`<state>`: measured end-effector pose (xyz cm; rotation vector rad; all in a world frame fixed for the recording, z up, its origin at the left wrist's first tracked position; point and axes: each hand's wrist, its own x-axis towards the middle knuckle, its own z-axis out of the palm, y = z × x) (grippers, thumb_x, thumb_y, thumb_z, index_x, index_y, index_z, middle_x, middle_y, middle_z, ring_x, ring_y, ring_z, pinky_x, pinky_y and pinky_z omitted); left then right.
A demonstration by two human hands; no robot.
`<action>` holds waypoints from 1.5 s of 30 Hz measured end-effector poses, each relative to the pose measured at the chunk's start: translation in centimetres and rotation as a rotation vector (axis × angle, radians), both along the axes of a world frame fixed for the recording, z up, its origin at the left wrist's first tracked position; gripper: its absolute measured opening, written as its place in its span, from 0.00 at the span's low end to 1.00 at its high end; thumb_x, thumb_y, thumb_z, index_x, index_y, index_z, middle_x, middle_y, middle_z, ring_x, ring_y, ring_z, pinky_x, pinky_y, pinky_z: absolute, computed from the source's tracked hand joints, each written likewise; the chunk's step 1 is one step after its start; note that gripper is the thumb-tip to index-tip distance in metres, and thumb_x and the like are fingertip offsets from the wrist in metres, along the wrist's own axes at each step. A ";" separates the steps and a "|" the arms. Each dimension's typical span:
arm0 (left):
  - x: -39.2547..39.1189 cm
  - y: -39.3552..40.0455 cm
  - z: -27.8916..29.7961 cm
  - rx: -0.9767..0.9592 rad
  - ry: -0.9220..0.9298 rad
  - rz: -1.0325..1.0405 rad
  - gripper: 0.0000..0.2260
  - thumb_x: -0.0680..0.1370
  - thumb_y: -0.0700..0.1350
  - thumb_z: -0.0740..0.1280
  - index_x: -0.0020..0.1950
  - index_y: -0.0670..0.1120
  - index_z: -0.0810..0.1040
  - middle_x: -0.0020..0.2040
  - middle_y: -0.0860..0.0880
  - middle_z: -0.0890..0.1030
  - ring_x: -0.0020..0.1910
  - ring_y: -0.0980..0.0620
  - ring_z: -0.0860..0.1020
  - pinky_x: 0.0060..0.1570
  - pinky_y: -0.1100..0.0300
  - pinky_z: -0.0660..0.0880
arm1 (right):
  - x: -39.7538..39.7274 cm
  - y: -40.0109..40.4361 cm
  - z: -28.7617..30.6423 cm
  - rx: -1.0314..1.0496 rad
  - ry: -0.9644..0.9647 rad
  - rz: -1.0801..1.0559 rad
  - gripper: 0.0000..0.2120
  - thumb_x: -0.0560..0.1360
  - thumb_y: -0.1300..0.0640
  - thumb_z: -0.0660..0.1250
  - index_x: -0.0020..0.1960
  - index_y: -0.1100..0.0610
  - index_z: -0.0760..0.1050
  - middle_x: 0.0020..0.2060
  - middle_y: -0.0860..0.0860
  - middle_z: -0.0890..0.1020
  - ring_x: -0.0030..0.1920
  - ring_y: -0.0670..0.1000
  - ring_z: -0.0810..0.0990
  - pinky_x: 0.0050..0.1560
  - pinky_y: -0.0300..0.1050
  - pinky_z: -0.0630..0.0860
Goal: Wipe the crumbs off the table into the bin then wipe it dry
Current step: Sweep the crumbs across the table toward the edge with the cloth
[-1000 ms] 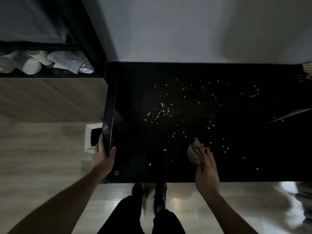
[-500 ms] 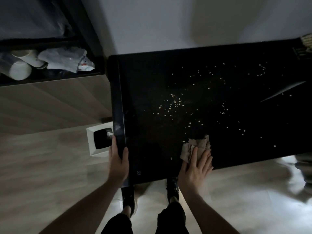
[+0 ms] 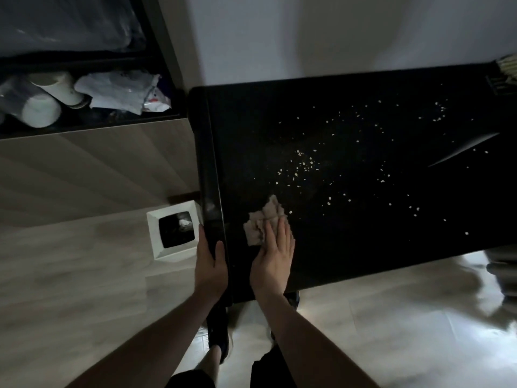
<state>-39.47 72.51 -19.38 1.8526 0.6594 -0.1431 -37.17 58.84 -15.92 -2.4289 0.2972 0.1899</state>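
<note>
A black table [image 3: 349,247] carries scattered pale crumbs [image 3: 302,163] across its middle and right. A crumpled beige cloth [image 3: 264,219] lies near the table's front left corner. My right hand [image 3: 272,256] presses flat on the cloth with straight fingers. My left hand [image 3: 209,264] grips the table's left edge, thumb on top. A white square bin [image 3: 156,236] with a dark liner stands on the floor just left of that edge, beside my left hand.
A low shelf [image 3: 92,127] at the left holds white cups [image 3: 42,107] and a crumpled plastic bag [image 3: 123,91]. A white wall [image 3: 307,37] runs behind the table. My feet [image 3: 219,331] stand at the table's front edge on pale wood floor.
My right hand has slid the cloth leftward along the table's front toward the left edge and flattened on it. My left hand keeps hold of the edge. The camera view shifted left.
</note>
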 end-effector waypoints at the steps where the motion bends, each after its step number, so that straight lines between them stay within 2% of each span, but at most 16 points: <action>1: 0.1 -0.4 0.3 0.029 0.025 0.013 0.30 0.85 0.59 0.57 0.84 0.62 0.49 0.82 0.50 0.65 0.79 0.47 0.67 0.77 0.43 0.66 | 0.4 -0.8 0.5 0.063 -0.019 -0.022 0.27 0.84 0.58 0.56 0.81 0.42 0.60 0.83 0.43 0.55 0.83 0.46 0.51 0.81 0.59 0.57; 4: 0.3 -1.4 0.8 0.135 0.066 0.042 0.29 0.87 0.52 0.57 0.85 0.55 0.49 0.84 0.49 0.62 0.80 0.45 0.65 0.76 0.47 0.65 | 0.6 -4.9 2.8 0.198 -0.136 -0.120 0.29 0.81 0.65 0.59 0.79 0.44 0.66 0.79 0.42 0.64 0.79 0.45 0.63 0.75 0.55 0.71; 6: 0.3 -1.7 1.0 0.166 0.055 0.044 0.29 0.87 0.51 0.56 0.86 0.54 0.48 0.84 0.48 0.61 0.80 0.45 0.65 0.76 0.46 0.65 | 0.7 -8.7 4.0 0.239 -0.238 -0.181 0.29 0.80 0.69 0.59 0.77 0.49 0.69 0.78 0.45 0.68 0.79 0.45 0.65 0.75 0.55 0.70; 8: 0.3 -1.7 1.0 0.168 0.048 0.042 0.29 0.87 0.51 0.56 0.86 0.53 0.48 0.84 0.47 0.61 0.80 0.45 0.64 0.76 0.48 0.64 | 1.0 -12.6 4.8 0.205 -0.264 -0.223 0.28 0.80 0.68 0.60 0.77 0.50 0.69 0.78 0.46 0.68 0.80 0.48 0.63 0.77 0.60 0.66; 10: 0.4 -1.7 1.1 0.169 0.039 0.035 0.29 0.87 0.50 0.56 0.86 0.52 0.48 0.83 0.46 0.61 0.80 0.44 0.64 0.77 0.47 0.64 | 1.4 -16.0 4.8 0.096 -0.225 -0.221 0.26 0.82 0.62 0.59 0.79 0.49 0.67 0.81 0.47 0.64 0.82 0.52 0.58 0.80 0.64 0.58; 14: 0.3 -1.7 1.0 0.189 0.031 0.024 0.29 0.87 0.51 0.56 0.86 0.52 0.49 0.83 0.46 0.63 0.80 0.44 0.64 0.77 0.45 0.64 | 1.3 -19.9 2.9 -0.176 -0.023 0.001 0.25 0.82 0.39 0.53 0.78 0.41 0.65 0.84 0.49 0.49 0.83 0.57 0.43 0.81 0.66 0.44; 17: 0.2 -1.5 0.5 0.201 0.022 0.015 0.29 0.87 0.52 0.55 0.86 0.54 0.48 0.83 0.47 0.63 0.80 0.44 0.65 0.77 0.41 0.65 | 1.5 -20.7 0.9 -0.292 0.111 0.128 0.34 0.77 0.30 0.53 0.81 0.37 0.54 0.84 0.49 0.41 0.83 0.57 0.36 0.80 0.62 0.38; 19: 0.2 -1.4 0.3 0.200 0.013 0.014 0.28 0.87 0.52 0.55 0.85 0.56 0.48 0.83 0.47 0.64 0.80 0.45 0.65 0.76 0.40 0.66 | 1.7 -20.8 -0.3 -0.361 0.138 0.148 0.38 0.76 0.29 0.51 0.83 0.38 0.45 0.83 0.50 0.38 0.82 0.57 0.34 0.81 0.64 0.38; 22: 0.1 -1.3 0.0 0.185 0.022 0.023 0.29 0.86 0.53 0.55 0.85 0.58 0.47 0.82 0.48 0.65 0.80 0.45 0.66 0.76 0.39 0.66 | 1.4 -19.8 -1.6 -0.445 0.088 0.099 0.37 0.79 0.34 0.49 0.84 0.42 0.43 0.83 0.51 0.39 0.82 0.58 0.36 0.81 0.65 0.40; 27: 0.1 -1.3 0.3 0.147 0.005 0.038 0.28 0.86 0.54 0.56 0.84 0.63 0.47 0.82 0.51 0.67 0.79 0.46 0.68 0.75 0.40 0.67 | 1.4 -15.4 -2.2 -0.401 0.079 -0.074 0.37 0.78 0.44 0.52 0.84 0.46 0.44 0.84 0.50 0.44 0.83 0.56 0.37 0.81 0.63 0.39; 32: -0.2 -0.7 0.3 0.013 0.000 0.070 0.24 0.86 0.56 0.55 0.78 0.76 0.50 0.80 0.53 0.69 0.78 0.48 0.69 0.76 0.40 0.67 | 1.0 -9.6 -2.2 -0.369 0.088 -0.070 0.37 0.78 0.45 0.51 0.84 0.48 0.43 0.84 0.50 0.44 0.83 0.55 0.37 0.81 0.61 0.39; 35: 0.0 -0.6 1.0 -0.086 0.016 0.090 0.24 0.88 0.52 0.56 0.78 0.74 0.53 0.81 0.56 0.67 0.79 0.52 0.67 0.78 0.46 0.64 | 1.2 -5.3 -2.0 -0.303 0.114 -0.086 0.37 0.77 0.43 0.47 0.84 0.48 0.43 0.84 0.50 0.43 0.83 0.55 0.36 0.81 0.61 0.38; 38: 0.2 -0.4 1.3 -0.189 0.033 0.123 0.23 0.88 0.49 0.55 0.81 0.66 0.56 0.79 0.61 0.65 0.79 0.58 0.64 0.77 0.57 0.60 | 2.0 -0.6 -1.6 -0.224 0.098 -0.062 0.36 0.78 0.44 0.46 0.84 0.48 0.44 0.84 0.50 0.43 0.83 0.54 0.36 0.81 0.61 0.38; 41: 0.3 0.1 1.0 -0.244 0.048 0.131 0.23 0.89 0.47 0.54 0.83 0.60 0.56 0.80 0.60 0.64 0.79 0.59 0.62 0.76 0.63 0.60 | 3.0 4.0 -1.0 -0.133 0.041 -0.013 0.34 0.79 0.49 0.48 0.84 0.49 0.50 0.84 0.49 0.48 0.83 0.52 0.39 0.82 0.58 0.38; 43: 0.3 0.4 0.9 -0.263 0.050 0.126 0.23 0.89 0.47 0.54 0.84 0.57 0.55 0.80 0.59 0.63 0.79 0.59 0.62 0.71 0.69 0.61 | 3.8 5.9 -0.6 -0.040 -0.019 -0.007 0.31 0.79 0.52 0.50 0.83 0.50 0.56 0.83 0.48 0.54 0.83 0.49 0.44 0.83 0.59 0.44; 45: 0.4 0.4 1.1 -0.243 0.050 0.115 0.24 0.89 0.47 0.54 0.84 0.58 0.54 0.80 0.59 0.64 0.78 0.59 0.63 0.71 0.67 0.61 | 4.8 5.8 0.3 0.119 -0.075 -0.030 0.31 0.79 0.61 0.55 0.81 0.49 0.61 0.81 0.45 0.60 0.82 0.45 0.51 0.82 0.56 0.53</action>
